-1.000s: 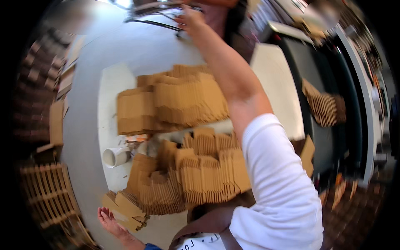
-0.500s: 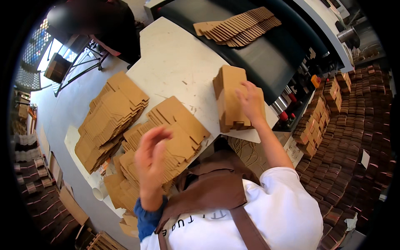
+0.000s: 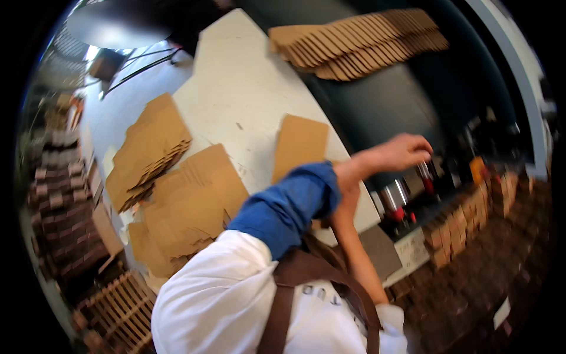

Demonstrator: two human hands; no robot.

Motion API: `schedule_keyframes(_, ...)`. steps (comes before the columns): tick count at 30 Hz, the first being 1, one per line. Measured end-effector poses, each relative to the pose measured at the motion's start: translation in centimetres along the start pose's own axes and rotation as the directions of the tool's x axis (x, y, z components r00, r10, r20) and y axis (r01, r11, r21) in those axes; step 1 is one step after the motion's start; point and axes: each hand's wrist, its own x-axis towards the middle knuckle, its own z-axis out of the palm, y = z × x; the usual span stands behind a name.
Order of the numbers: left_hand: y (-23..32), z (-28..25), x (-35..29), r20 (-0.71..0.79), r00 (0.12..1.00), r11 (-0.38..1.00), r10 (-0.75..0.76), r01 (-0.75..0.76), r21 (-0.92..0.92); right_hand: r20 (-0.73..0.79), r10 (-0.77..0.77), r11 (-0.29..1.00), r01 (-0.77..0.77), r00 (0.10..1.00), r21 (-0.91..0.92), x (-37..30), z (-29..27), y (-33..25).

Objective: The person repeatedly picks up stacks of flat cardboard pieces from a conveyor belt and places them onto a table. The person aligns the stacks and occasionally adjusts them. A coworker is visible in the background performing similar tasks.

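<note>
My left hand (image 3: 407, 150) reaches over to the right, above the dark conveyor belt, its blue-sleeved forearm crossing over my right one. Its fingers curl together, slightly blurred; whatever they may hold does not show. Behind that forearm is my right hand (image 3: 346, 203), at the near end of a cardboard stack (image 3: 302, 138) on the white table (image 3: 236, 88); its fingers are hidden. More flat, die-cut cardboard pieces lie in a near pile (image 3: 188, 197) and a farther left pile (image 3: 150, 138) on the table.
A fanned row of cardboard pieces (image 3: 359, 41) lies on the conveyor belt (image 3: 389, 88). A shiny metal roller (image 3: 395, 194) with red ends sits at the belt's edge. Bundled cardboard stacks (image 3: 460, 230) cover the floor at right; a wooden pallet (image 3: 121, 312) lies at lower left.
My left hand has swung from above the near pile across to the right, over the belt. My right hand has shifted toward the near end of the stack. The whole view has turned.
</note>
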Motion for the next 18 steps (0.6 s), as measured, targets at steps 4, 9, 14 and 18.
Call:
schedule_keyframes(4,-4.7,-2.2,0.8,0.023,0.972,0.819,-0.235,0.211,-0.534,0.018,0.389,0.827,-0.358,0.921,0.434,1.4,-0.7,-3.9)
schedule_keyframes(9,-5.8,-4.9,0.1,-0.049,0.904,0.560,-0.425,0.220,-0.799,-0.014,0.005,1.000,-0.005,1.000,-0.005,0.1,0.3,-1.3)
schedule_keyframes(14,-6.0,-5.5,0.6,-0.185,0.906,0.501,-0.381,0.034,-0.865,-0.007,0.697,0.561,-0.539,0.717,0.628,-2.0,2.5,0.9)
schedule_keyframes(18,-6.0,-5.3,0.1,-0.345,0.865,0.804,-0.365,0.106,-0.585,0.006,0.468,0.832,-0.442,0.884,0.336,-0.7,2.2,1.2)
